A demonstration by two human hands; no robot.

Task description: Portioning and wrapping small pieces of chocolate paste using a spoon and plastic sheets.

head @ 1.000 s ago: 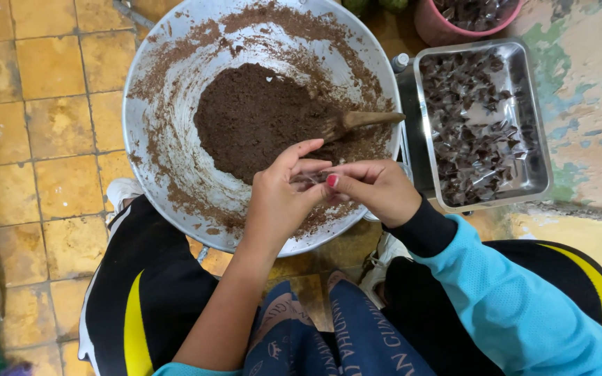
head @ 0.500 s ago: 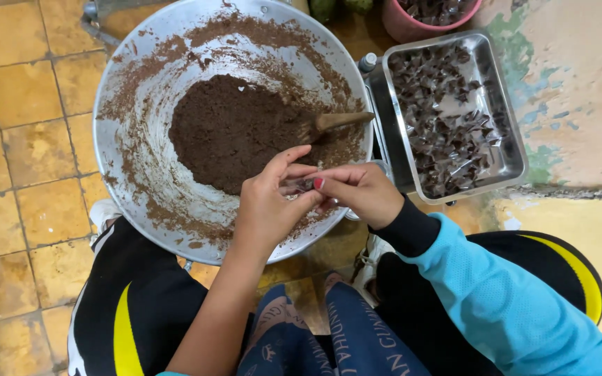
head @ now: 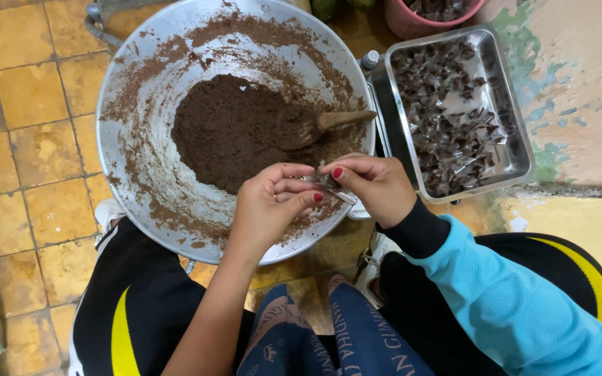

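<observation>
Both hands pinch one small clear wrapper with dark filling (head: 330,186): left hand (head: 269,209) grasping its near end, right hand (head: 377,184) its far end. Keep the fold tight. Beyond the grip: large metal basin of brown paste (head: 134,139); right, rectangular steel tray of wrapped pieces (head: 520,150).

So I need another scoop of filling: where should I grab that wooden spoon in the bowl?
Take the wooden spoon by its bare handle end, coming from the right side over the bowl rim. Its head is buried in the brown mixture, while the handle juts out clean toward the tray.
</observation>
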